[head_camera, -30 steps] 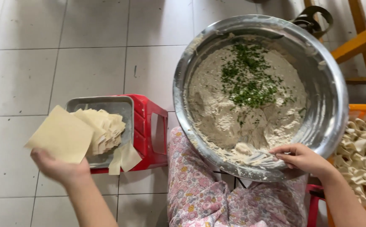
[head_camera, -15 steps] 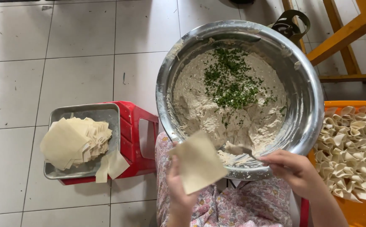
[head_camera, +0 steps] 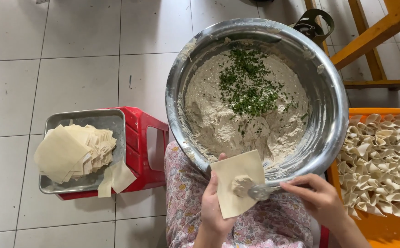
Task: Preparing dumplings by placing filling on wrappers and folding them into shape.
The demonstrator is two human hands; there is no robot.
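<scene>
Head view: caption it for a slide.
Left hand holds a wrapper; right hand spoons filling from the bowl.

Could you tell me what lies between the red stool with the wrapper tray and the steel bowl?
In the head view, only bare floor tile separates the stool from the bowl; lower down, the person's floral-clad lap fills that gap.

The wrapper (head_camera: 237, 188) on my palm is pale cream. The silver bowl (head_camera: 328, 119) holds beige filling (head_camera: 218, 124) flecked with green herbs (head_camera: 248, 87). At nine o'clock sits a red stool (head_camera: 140, 156); at three o'clock, an orange tray (head_camera: 383, 229). My lap cloth (head_camera: 181, 193) is pink floral.
</scene>
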